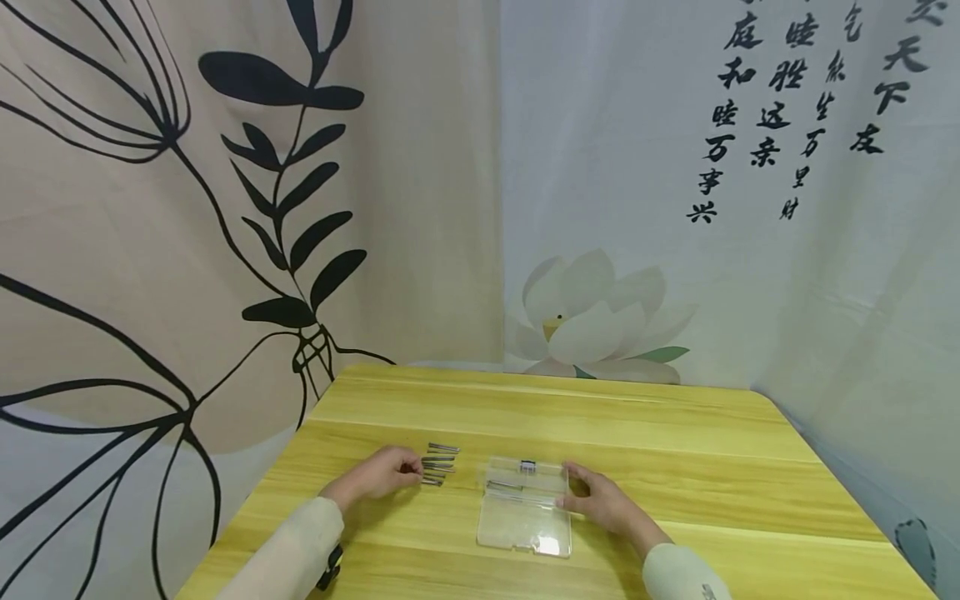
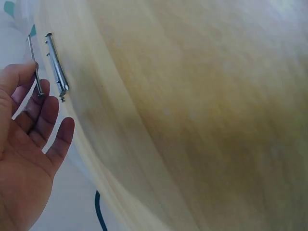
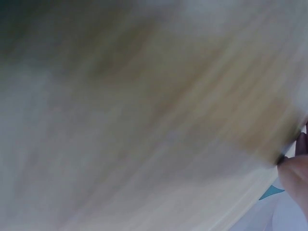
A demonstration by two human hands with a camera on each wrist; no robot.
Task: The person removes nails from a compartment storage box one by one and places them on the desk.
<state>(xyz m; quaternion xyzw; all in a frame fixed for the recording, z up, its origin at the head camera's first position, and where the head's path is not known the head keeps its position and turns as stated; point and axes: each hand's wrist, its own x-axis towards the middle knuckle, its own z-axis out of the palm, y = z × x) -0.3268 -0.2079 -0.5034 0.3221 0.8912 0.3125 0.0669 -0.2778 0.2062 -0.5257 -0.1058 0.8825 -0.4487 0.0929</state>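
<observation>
My left hand (image 1: 386, 473) is over the left part of the table, beside several metal nails (image 1: 441, 458) laid roughly side by side. In the left wrist view, its thumb and fingers pinch one thin nail (image 2: 37, 79), flat head toward the palm side. More nails (image 2: 57, 67) lie on the wood just past the fingertips. To their right is a clear plastic box (image 1: 525, 525), its lid opened toward me. At least one nail (image 1: 506, 486) lies inside. My right hand (image 1: 600, 498) grips the box's right edge; only part of that hand (image 3: 294, 178) shows in the blurred right wrist view.
Everything rests on a yellow wood-grain table (image 1: 675, 450) with rounded far corners. A printed curtain (image 1: 427, 208) hangs close behind it and along the sides. A small dark label (image 1: 528, 467) is at the box's far side.
</observation>
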